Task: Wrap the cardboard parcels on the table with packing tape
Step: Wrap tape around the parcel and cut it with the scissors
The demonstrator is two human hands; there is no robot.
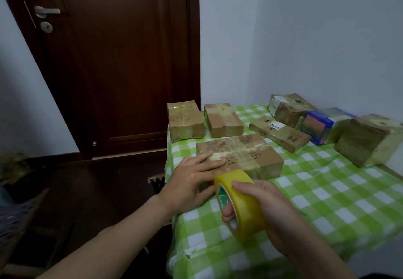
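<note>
A flat cardboard parcel (246,154) with bands of tape across it lies near the table's left front corner. My left hand (192,180) lies on its near left end, fingers straight and pressing down on the top. My right hand (268,211) grips a yellow roll of packing tape (242,204) just in front of the parcel, thumb over the roll's outer face and fingers through the core. The roll stands on edge above the tablecloth.
Two small taped parcels (185,121) (222,119) sit at the table's far left. Further right lie a flat parcel (281,134), a box with a label (287,108), a blue box (322,126) and a large box (370,139). The green checked tablecloth (327,202) covers the table. A dark door (122,60) stands behind.
</note>
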